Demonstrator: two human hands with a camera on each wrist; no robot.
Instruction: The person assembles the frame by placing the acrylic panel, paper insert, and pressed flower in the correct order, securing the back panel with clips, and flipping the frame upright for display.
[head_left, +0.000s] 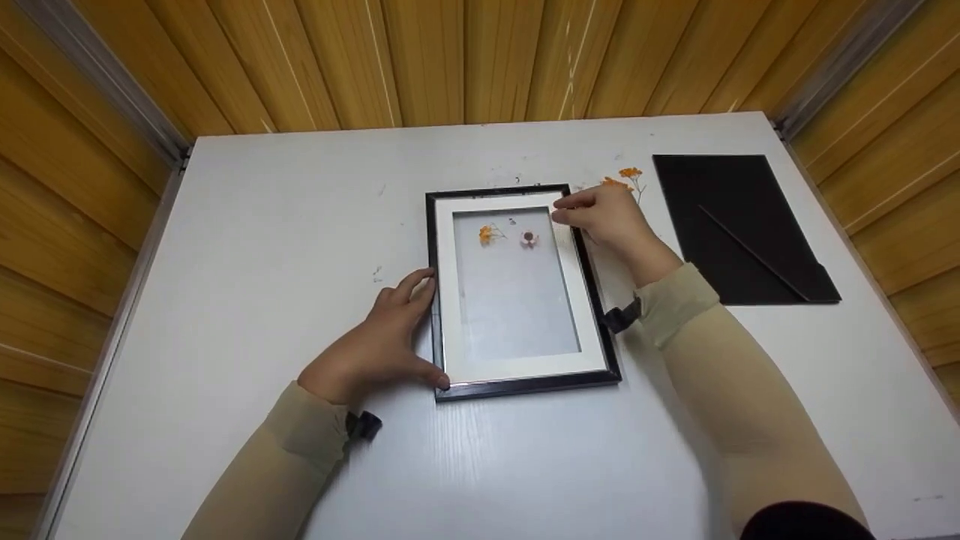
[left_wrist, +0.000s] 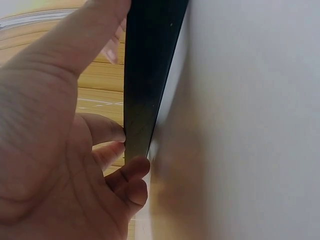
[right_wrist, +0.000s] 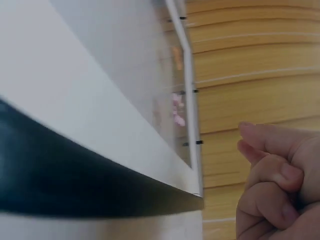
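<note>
A black picture frame (head_left: 529,388) with a white mat (head_left: 517,366) lies on the white table. Within its opening are a small orange flower sprig (head_left: 486,235) and a pale pink flower (head_left: 529,238). My left hand (head_left: 375,349) holds the frame's lower left: the thumb is at the bottom corner, and bent fingers touch the side edge (left_wrist: 145,75). Over the upper right corner is my right hand (head_left: 611,221), thumb and index finger close together, the other fingers curled (right_wrist: 270,185). Nothing shows between those fingertips.
Orange flowers (head_left: 630,172) lie just beyond my right hand. A black backing board (head_left: 720,202) with a slim strut (head_left: 750,251) lies at the right of the table. Wood-plank walls (head_left: 495,60) stand behind and at both sides.
</note>
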